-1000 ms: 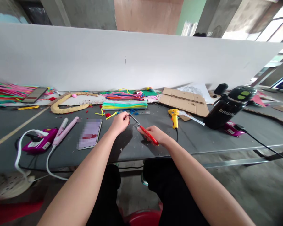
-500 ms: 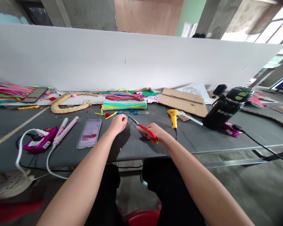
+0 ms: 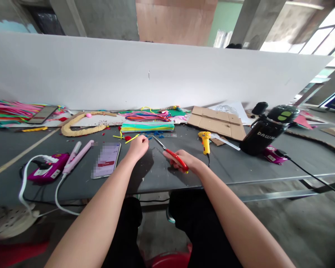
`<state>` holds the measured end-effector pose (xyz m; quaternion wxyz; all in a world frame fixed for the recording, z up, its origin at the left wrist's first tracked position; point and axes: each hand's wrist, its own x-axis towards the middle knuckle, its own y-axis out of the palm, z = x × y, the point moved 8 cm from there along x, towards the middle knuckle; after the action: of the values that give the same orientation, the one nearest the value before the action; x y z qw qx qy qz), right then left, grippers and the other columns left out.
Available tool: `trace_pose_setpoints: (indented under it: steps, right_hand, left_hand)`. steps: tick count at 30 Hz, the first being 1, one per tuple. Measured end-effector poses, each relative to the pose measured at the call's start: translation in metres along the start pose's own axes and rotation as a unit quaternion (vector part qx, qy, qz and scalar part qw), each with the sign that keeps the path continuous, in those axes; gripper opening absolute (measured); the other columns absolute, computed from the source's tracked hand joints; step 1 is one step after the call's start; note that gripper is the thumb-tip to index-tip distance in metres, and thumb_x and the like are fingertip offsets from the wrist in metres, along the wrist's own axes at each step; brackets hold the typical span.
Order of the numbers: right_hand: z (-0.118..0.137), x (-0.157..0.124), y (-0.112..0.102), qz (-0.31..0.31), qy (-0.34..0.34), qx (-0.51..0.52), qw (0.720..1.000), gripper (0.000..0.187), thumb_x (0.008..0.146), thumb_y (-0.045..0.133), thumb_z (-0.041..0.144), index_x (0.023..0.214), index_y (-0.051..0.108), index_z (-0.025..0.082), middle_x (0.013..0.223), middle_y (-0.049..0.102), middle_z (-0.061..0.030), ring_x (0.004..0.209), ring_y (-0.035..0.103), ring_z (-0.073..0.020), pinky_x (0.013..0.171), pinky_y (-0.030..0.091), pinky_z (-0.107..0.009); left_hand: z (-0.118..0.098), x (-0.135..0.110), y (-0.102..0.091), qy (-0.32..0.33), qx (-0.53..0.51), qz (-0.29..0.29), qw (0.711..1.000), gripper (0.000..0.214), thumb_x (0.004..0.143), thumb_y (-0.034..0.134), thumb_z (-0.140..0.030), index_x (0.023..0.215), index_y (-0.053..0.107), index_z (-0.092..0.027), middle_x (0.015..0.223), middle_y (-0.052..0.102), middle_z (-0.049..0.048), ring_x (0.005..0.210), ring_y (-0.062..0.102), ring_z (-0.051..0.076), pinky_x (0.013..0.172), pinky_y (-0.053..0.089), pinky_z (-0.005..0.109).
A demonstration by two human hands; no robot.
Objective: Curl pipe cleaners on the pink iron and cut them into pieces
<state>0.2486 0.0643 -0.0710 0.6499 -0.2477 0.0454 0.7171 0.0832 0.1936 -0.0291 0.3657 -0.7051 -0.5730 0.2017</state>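
My right hand [image 3: 180, 160] is wrapped round the red handles of a pair of scissors [image 3: 174, 156], whose blades point up and left toward my other hand. With fingers pinched together, my left hand [image 3: 139, 147] holds a short piece of blue pipe cleaner [image 3: 150, 138]; only its tip shows at the fingertips. The blade tips are a little apart from that piece. Just beyond the hands lie small blue scraps [image 3: 158, 133], a yellow pipe cleaner piece [image 3: 132, 139] and a red pom-pom [image 3: 127, 138]. Behind them is a bundle of green and yellow pipe cleaners [image 3: 147, 126].
On the left lie a phone [image 3: 106, 160], a pink hair straightener [image 3: 78, 156] and a purple power strip [image 3: 48, 167] with cords. A yellow glue gun [image 3: 205, 142], cardboard [image 3: 216, 121] and a black bottle [image 3: 265, 130] stand or lie rightward. A white panel [image 3: 156, 74] rises behind.
The scissors and my right hand have drawn slightly down and right, widening the gap to my left hand. My left hand has shifted slightly left, still pinching the blue piece.
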Motion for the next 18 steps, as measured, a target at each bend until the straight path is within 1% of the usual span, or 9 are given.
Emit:
trace_pose_setpoints:
  steps: [3,7,12,18]
  right_hand:
    - [0.000,-0.002,0.002,0.028,-0.004,0.022,0.999,0.065,0.068,0.060,0.082,0.066,0.049,0.018,0.045,0.043,0.0053,0.034,0.038,-0.0071,0.032,0.029,-0.021]
    - [0.001,-0.003,0.002,0.021,-0.012,-0.005,1.000,0.066,0.068,0.060,0.081,0.066,0.051,0.016,0.047,0.046,0.0032,0.036,0.039,-0.0071,0.032,0.030,-0.020]
    - [0.003,-0.004,0.004,0.017,-0.012,0.002,1.000,0.066,0.070,0.059,0.082,0.064,0.050,0.017,0.046,0.045,0.0035,0.036,0.038,-0.0070,0.031,0.030,-0.021]
    - [0.003,-0.003,0.004,0.006,-0.007,-0.014,1.000,0.065,0.072,0.057,0.081,0.063,0.052,0.016,0.044,0.045,0.0041,0.033,0.039,-0.0073,0.030,0.030,-0.021]
  left_hand:
    - [0.001,0.002,0.001,-0.003,-0.026,-0.010,1.000,0.022,0.084,0.047,-0.028,0.068,0.059,-0.021,0.075,0.068,0.0048,0.076,0.060,0.021,0.068,0.039,0.029]
    - [-0.001,0.003,0.003,0.002,-0.044,-0.014,0.999,0.021,0.085,0.047,-0.029,0.071,0.060,-0.020,0.076,0.069,0.0042,0.075,0.060,0.020,0.069,0.039,0.029]
    - [-0.007,0.000,0.008,0.003,-0.049,0.008,0.999,0.022,0.085,0.048,-0.031,0.069,0.059,-0.020,0.073,0.068,0.0034,0.070,0.058,0.019,0.064,0.036,0.029]
    - [-0.014,-0.001,0.013,0.034,-0.048,0.034,0.998,0.027,0.087,0.046,-0.034,0.066,0.056,-0.020,0.070,0.065,0.0033,0.067,0.056,0.019,0.062,0.034,0.028]
